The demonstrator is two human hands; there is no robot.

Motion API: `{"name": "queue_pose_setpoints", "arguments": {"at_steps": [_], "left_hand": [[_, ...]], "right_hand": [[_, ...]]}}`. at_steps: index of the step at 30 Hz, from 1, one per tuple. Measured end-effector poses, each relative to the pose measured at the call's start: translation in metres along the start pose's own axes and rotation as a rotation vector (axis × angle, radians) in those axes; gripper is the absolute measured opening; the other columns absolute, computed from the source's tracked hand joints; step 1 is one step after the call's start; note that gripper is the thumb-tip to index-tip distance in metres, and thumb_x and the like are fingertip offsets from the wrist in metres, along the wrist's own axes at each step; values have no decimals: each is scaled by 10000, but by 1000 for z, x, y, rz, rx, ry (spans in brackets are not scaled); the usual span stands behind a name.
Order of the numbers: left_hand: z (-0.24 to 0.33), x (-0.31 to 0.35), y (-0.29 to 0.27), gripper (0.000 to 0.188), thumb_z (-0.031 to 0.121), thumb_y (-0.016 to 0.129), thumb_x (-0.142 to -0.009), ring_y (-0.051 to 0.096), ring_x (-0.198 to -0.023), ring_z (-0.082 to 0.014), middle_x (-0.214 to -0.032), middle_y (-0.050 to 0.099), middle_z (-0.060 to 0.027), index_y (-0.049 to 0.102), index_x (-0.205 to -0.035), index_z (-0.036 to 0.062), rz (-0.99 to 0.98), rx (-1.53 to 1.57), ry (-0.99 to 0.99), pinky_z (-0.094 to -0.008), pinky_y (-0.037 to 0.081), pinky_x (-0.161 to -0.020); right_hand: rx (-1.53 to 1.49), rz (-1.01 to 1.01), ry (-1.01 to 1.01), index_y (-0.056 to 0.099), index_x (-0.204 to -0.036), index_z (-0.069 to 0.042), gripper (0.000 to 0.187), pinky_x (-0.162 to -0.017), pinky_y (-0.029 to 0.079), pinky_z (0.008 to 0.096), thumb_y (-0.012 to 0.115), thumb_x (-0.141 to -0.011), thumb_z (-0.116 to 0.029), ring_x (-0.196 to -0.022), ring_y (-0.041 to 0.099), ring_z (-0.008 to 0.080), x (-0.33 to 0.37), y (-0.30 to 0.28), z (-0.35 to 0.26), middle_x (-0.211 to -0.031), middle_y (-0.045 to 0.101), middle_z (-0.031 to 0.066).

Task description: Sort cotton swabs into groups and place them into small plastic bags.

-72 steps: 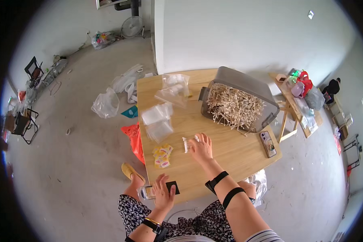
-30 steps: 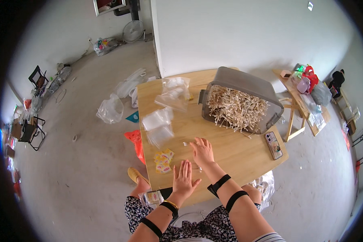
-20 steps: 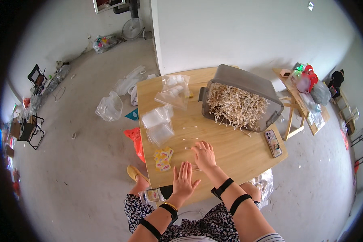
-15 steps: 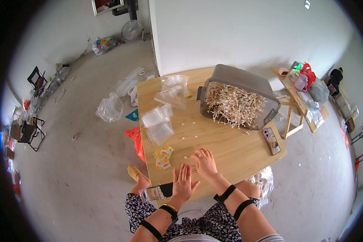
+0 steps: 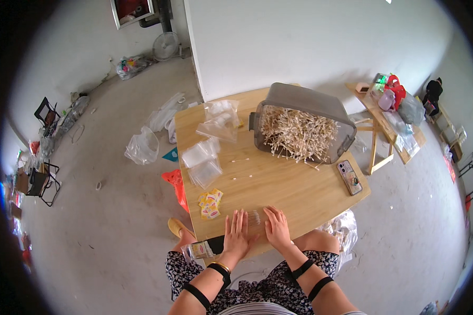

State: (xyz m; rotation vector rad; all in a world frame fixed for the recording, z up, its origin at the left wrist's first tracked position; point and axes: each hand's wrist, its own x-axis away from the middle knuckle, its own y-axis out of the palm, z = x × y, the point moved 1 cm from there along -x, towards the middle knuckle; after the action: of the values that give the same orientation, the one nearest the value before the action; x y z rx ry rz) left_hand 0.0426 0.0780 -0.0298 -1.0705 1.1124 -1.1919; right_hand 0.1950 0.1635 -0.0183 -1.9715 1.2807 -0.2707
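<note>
A small row of cotton swabs (image 5: 254, 218) lies on the wooden table (image 5: 289, 191) near its front edge, between my two hands. My left hand (image 5: 237, 235) is flat with fingers stretched out, at the left ends of the swabs. At their right ends stands my right hand (image 5: 277, 227), its fingers extended and holding nothing that I can see. A grey plastic bin (image 5: 310, 97) lies on its side farther back, with a big heap of loose cotton swabs (image 5: 299, 134) at its mouth. Yellow and white paper labels (image 5: 210, 203) are spread beyond my left hand.
Clear plastic bags (image 5: 202, 163) lie at the table's left, more (image 5: 219, 121) behind them. Two stray swabs (image 5: 242, 177) lie mid-table. A phone (image 5: 349, 177) rests near the right edge. A packed bag of swabs (image 5: 198, 250) sits at the front left corner. A side table (image 5: 376, 113) stands at right.
My right hand has come down from over the swabs to their right side, fingers now straighter. The row of swabs shows more plainly. My left hand stays nearly in place; the view has shifted slightly.
</note>
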Motion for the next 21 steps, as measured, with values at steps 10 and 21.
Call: {"name": "queue_pose_setpoints", "arguments": {"at_steps": [10,21], "left_hand": [[-1,-33,-5,949,594,501,-918,114,-1525,-273,-1637,153,-157,147,-1554,-15,-93,-60,9,-520,24,-1228],[8,-19,-7,949,646,432,-926,140,-1519,-281,-1629,173,-170,172,-1549,-22,-117,-113,25,-533,22,-1224]], "right_hand": [[281,52,-47,488,-1382,-28,481,-1193,252,454,519,-917,-149,-1392,379,279,10,7,1,-1438,473,120],[351,15,-56,473,-1401,-19,628,-1211,225,438,629,-812,-171,-1410,357,272,12,4,-3,-1466,448,119]]}}
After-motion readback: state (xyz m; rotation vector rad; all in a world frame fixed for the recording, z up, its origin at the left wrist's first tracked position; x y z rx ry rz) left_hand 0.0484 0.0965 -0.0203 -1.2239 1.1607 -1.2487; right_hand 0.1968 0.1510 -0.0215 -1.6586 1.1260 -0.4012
